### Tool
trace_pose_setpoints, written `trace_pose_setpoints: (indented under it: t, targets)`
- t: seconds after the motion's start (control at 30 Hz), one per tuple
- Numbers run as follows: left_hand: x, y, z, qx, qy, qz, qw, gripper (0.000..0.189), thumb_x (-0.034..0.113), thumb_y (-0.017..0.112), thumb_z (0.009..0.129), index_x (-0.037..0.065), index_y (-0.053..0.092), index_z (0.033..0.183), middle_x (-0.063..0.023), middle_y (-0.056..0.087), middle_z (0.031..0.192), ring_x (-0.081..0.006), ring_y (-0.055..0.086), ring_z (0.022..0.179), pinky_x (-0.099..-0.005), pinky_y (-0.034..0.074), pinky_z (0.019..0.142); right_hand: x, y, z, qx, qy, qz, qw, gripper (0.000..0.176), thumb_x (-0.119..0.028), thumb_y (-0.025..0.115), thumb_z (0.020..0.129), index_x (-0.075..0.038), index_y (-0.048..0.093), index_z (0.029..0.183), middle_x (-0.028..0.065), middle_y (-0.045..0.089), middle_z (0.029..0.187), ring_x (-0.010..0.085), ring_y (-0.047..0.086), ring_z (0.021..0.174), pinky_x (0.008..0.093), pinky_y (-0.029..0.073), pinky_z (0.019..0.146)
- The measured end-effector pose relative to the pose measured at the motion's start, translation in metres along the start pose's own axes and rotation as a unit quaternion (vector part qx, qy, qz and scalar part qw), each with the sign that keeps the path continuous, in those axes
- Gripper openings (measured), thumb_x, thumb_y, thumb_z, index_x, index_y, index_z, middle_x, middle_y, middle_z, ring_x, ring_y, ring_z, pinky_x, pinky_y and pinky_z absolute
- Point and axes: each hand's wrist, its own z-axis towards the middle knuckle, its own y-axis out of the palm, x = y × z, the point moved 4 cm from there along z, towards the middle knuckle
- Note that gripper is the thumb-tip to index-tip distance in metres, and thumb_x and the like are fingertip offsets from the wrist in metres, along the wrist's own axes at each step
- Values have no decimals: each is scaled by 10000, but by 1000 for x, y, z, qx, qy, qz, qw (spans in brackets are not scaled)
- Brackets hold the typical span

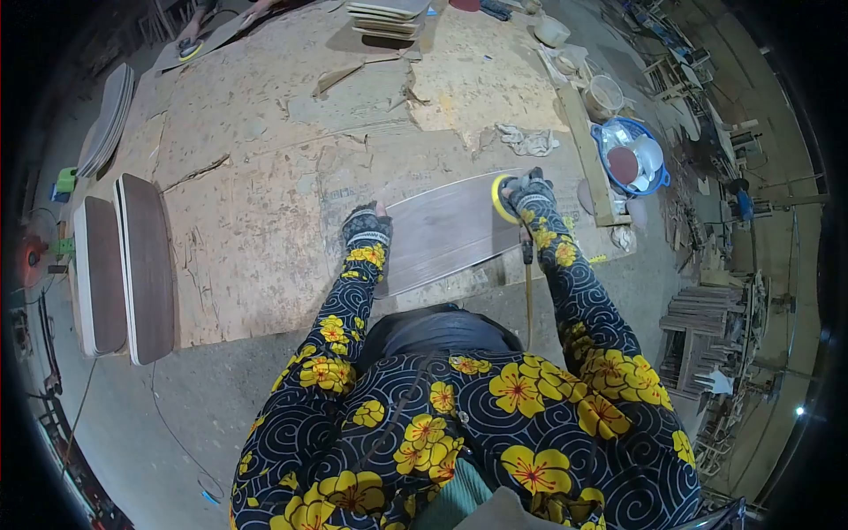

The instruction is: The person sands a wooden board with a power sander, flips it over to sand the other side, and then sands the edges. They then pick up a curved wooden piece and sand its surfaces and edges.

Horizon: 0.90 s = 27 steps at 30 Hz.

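Note:
A flat wooden board [446, 228] with a brownish-grey face and pale edges lies on the worktable in front of me. My left hand [366, 224], in a dark glove, grips the board's left end. At the far right end, my gloved right hand [530, 190] is closed around a sander with a yellow-rimmed pad [503, 198]. The pad is tilted against the board's right edge, and a hose [529, 300] runs down from the tool toward my body. My fingers partly hide the sander's body.
Boards lean at the table's left edge [146, 265], with stacks at the far left [108, 119] and back [387, 19]. A crumpled rag [527, 140] lies beyond the sander. On the right are a blue basket [662, 179] and buckets [603, 95]. Another person's hand [188, 44] works at the back left.

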Motion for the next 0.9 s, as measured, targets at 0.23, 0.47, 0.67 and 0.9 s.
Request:
trace_pose_setpoints:
  t: [0.23, 0.47, 0.67, 0.9]
  targets:
    - [1, -2, -4, -18, -7, -5, 1000, 453, 401, 401, 933, 51, 688, 955, -201, 678, 968, -380, 631, 933, -481, 482, 856, 0, 40, -8, 10, -189, -141, 972, 782, -534, 711, 708, -144, 452, 1334, 196, 486, 1294, 335, 568, 1146, 436, 484, 940]
    - [-9, 10, 2, -28, -39, -29, 998, 428, 387, 419, 915, 78, 680, 1055, -195, 662, 1075, -373, 604, 1029, -464, 449, 945, 18, -12, -23, -17, -40, 86, 995, 545, -329, 719, 765, -60, 553, 1210, 141, 577, 1201, 329, 592, 1073, 483, 519, 796]
    - [-9, 11, 0, -30, -13, -29, 999, 471, 405, 383, 931, 57, 698, 975, -200, 678, 995, -381, 627, 964, -474, 469, 899, 40, 66, 10, 92, -315, -107, 939, 763, -500, 758, 661, -91, 495, 1249, 190, 558, 1222, 352, 560, 1079, 432, 422, 976]
    - [-10, 6, 1, -39, -28, -50, 998, 415, 389, 423, 908, 80, 690, 979, -186, 683, 985, -366, 640, 943, -480, 489, 856, 124, 65, 111, 19, -155, -60, 986, 845, -407, 811, 640, -61, 445, 1319, 240, 518, 1256, 381, 551, 1115, 425, 445, 965]
